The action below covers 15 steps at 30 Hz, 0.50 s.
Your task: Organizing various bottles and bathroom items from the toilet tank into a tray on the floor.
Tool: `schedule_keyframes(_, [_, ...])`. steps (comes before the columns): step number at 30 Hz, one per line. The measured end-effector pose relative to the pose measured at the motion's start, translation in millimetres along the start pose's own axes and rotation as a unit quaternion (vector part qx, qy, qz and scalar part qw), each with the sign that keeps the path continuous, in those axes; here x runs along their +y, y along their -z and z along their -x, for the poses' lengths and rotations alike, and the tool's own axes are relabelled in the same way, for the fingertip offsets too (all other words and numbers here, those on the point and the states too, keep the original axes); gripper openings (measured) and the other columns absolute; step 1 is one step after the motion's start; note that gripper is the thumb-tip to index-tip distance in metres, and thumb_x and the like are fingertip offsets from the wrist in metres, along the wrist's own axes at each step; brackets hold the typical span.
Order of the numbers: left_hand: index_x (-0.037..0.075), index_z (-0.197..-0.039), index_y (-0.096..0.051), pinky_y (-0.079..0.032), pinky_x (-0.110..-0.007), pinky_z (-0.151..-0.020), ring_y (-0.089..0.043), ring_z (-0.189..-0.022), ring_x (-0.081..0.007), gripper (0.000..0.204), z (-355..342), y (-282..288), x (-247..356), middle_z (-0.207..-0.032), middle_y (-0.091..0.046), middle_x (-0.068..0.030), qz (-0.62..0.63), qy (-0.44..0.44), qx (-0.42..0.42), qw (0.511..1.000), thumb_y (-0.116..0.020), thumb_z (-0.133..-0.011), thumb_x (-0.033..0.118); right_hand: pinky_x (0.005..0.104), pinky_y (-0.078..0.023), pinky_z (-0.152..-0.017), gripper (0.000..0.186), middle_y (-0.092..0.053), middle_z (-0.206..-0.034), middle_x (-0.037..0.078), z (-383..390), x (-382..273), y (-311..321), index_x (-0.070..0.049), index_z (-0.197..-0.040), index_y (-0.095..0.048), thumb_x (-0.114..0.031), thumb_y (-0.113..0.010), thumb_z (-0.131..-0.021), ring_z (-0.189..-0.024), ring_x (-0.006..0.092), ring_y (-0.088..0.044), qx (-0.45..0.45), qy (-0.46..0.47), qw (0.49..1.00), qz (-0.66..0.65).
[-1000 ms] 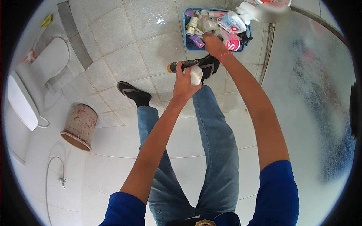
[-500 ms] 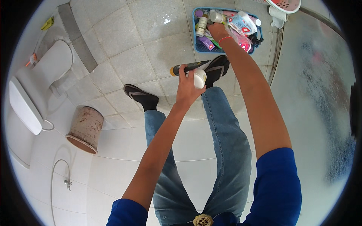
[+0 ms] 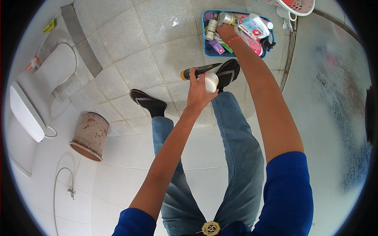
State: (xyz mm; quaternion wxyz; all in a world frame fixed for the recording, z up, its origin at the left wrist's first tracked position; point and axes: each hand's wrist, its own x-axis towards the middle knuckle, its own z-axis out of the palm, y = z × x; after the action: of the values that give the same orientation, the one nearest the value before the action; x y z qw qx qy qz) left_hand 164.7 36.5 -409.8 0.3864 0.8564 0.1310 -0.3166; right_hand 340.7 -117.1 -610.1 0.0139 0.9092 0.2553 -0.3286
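My left hand [image 3: 198, 94] is closed around two things at once: a black cylindrical bottle [image 3: 202, 70] with a yellow end, and a white round jar [image 3: 212, 82]. Both are held above my right foot. Farther off, my right hand [image 3: 226, 33] reaches into a blue basket [image 3: 204, 43] on the floor. It is closed at a white bottle [image 3: 226, 18] lying near the basket's far edge; its fingertips are partly hidden. Around it in the basket lie a pale bottle with a dark cap [image 3: 211, 30], a purple box [image 3: 216, 47], and a white and blue package [image 3: 252, 26].
A white toilet [image 3: 51, 74] stands at the left, with a stained brown bin [image 3: 89, 135] nearer to me. A hose with a tap [image 3: 71, 192] is on the left wall. A red and white basket [image 3: 301, 6] sits at the far right, beside a frosted panel [image 3: 327, 98].
The white bottle by my right hand has tilted and shifted slightly within the basket. My left hand keeps its hold on the black bottle and jar, having moved slightly right.
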Motion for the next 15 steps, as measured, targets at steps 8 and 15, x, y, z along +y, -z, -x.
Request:
schedule_keyframes(8, [0.001,-0.125,-0.05,-0.048,-0.042,-0.101,-0.048,-0.121,-0.0388,0.076,3.1,3.3,10.2,-0.137,-0.027,-0.0202,0.016,-0.01,0.013,1.0,-0.087,-0.061,0.019,0.0434,-0.056,-0.077,0.02,-0.069,-0.093,0.02,18.6,11.6,8.5,-0.004,-0.104,-0.062,-0.007,-0.053,-0.085,-0.089,0.0342,-0.069,-0.005,0.016,0.999,-0.047])
schedule_keyframes(15, [0.001,-0.127,-0.046,-0.046,-0.043,-0.1,-0.047,-0.119,-0.0406,0.083,5.9,11.3,16.6,-0.133,-0.028,-0.0216,0.056,-0.004,0.065,0.996,-0.089,-0.06,0.026,0.0448,-0.057,-0.075,0.019,-0.069,-0.091,0.021,63.0,-22.8,53.1,-0.002,-0.102,-0.059,-0.011,-0.056,-0.086,-0.088,0.0361,-0.069,0.027,-0.116,0.985,-0.125])
